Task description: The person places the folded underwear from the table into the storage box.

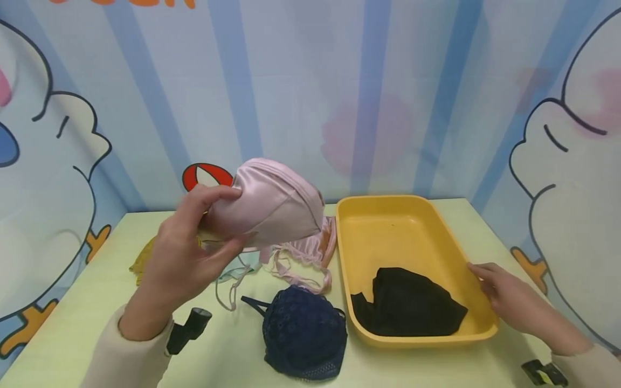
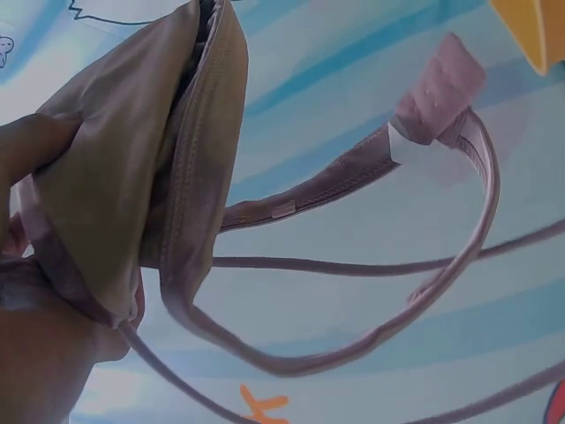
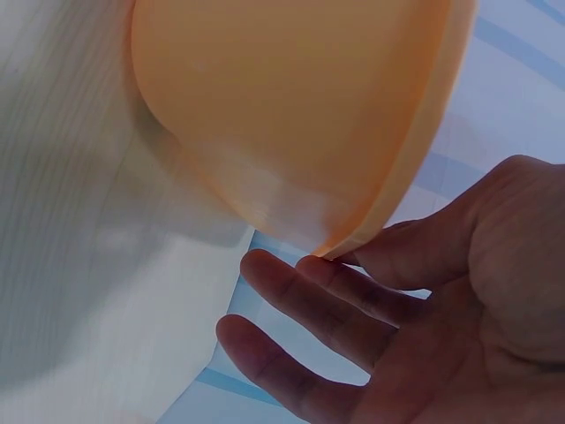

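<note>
A pink satin bra [image 1: 276, 207], its cups folded together, is held up above the table by my left hand [image 1: 181, 248], thumb below and fingers above. In the left wrist view the bra's straps and band [image 2: 353, 358] hang loose beyond the cups. My right hand [image 1: 514, 299] pinches the right rim of the yellow tray [image 1: 383, 234] between thumb and forefinger. The right wrist view shows the other fingers of that hand [image 3: 371, 327] spread off the rim. Inside the tray's near end lies a black folded garment [image 1: 412, 307].
A navy lace bra [image 1: 305, 334] lies left of the tray. Behind it are another pink satin garment [image 1: 315, 245], a mint-green piece [image 1: 242, 267] and a mustard-yellow one [image 1: 143, 261], partly hidden by my left arm. A cartoon-printed backdrop [image 1: 301, 81] stands behind the table.
</note>
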`<action>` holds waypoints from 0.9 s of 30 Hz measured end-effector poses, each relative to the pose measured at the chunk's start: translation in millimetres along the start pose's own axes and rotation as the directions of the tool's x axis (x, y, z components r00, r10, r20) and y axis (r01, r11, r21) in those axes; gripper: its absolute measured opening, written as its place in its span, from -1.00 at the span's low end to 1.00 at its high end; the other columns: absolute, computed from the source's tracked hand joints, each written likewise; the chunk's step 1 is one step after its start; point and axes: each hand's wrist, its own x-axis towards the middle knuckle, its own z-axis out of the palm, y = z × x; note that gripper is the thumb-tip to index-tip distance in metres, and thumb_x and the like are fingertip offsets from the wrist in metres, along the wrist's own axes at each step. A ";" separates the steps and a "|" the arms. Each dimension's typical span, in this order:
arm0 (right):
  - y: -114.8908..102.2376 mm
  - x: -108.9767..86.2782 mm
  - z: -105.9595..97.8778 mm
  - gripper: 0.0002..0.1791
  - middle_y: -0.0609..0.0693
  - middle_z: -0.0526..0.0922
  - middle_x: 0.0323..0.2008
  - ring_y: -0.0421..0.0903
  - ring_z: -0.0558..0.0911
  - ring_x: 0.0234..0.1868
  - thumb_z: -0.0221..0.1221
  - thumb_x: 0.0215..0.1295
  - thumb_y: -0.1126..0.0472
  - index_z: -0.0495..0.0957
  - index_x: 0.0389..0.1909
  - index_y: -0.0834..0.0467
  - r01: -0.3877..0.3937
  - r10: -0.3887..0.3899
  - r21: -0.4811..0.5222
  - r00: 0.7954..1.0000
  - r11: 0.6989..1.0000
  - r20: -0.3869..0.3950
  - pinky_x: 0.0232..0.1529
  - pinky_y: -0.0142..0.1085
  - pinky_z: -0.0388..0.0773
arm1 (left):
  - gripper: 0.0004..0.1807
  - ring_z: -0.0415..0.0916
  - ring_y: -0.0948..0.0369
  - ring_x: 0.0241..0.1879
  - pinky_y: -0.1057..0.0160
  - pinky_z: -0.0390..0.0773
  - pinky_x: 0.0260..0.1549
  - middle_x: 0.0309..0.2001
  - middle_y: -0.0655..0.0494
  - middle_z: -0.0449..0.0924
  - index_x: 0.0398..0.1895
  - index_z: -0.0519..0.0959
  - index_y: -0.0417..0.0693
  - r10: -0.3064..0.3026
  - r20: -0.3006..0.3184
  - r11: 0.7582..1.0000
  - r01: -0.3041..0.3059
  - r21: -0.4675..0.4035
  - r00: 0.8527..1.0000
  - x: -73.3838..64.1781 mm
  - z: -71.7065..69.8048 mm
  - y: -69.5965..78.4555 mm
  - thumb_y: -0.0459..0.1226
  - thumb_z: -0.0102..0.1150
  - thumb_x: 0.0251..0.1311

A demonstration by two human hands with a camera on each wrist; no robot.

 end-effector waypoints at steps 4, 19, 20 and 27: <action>0.0 0.0 0.3 -0.58 0.38 0.45 0.01 0.21 0.56 -0.15 -0.02 0.28 0.50 0.37 0.17 0.47 0.001 -0.002 0.006 1.000 1.000 0.011 -0.34 -0.10 0.51 | -0.29 0.49 0.11 -0.12 0.28 0.57 -0.25 -0.04 -0.09 0.45 0.11 0.35 -0.24 0.045 0.010 0.998 -0.045 -0.041 0.999 13.4 9.6 4.7 -0.60 0.40 -0.22; 1.7 -4.7 1.0 -0.58 0.36 0.47 0.00 0.05 0.57 -0.25 -0.02 0.29 0.49 0.36 0.18 0.46 -0.006 0.006 0.019 1.000 1.000 0.012 -0.40 -0.19 0.47 | -0.37 0.26 0.00 -0.06 0.18 0.38 -0.08 -0.10 -0.15 0.40 0.07 0.31 -0.23 0.387 -0.045 0.893 -0.386 -0.232 0.921 83.3 81.7 45.4 -0.49 0.41 -0.10; 1.1 -5.0 1.1 -0.58 0.35 0.47 0.00 0.06 0.57 -0.24 -0.02 0.29 0.49 0.36 0.18 0.47 -0.006 0.006 0.021 1.000 1.000 0.007 -0.38 -0.17 0.49 | -0.38 0.27 0.00 -0.08 0.16 0.35 -0.09 -0.11 -0.14 0.41 0.06 0.31 -0.24 0.403 -0.063 0.881 -0.406 -0.245 0.913 86.2 86.5 48.4 -0.47 0.41 -0.08; 0.3 -5.2 2.4 -0.59 0.33 0.48 0.00 0.19 0.56 -0.12 0.03 0.25 0.52 0.39 0.14 0.48 0.041 -0.039 0.040 0.998 0.998 -0.049 -0.20 0.02 0.51 | -0.47 0.30 0.06 -0.11 0.19 0.29 -0.08 -0.14 -0.10 0.43 0.03 0.31 -0.25 0.448 -0.137 0.822 -0.467 -0.325 0.884 95.1 115.1 70.1 -0.42 0.35 0.01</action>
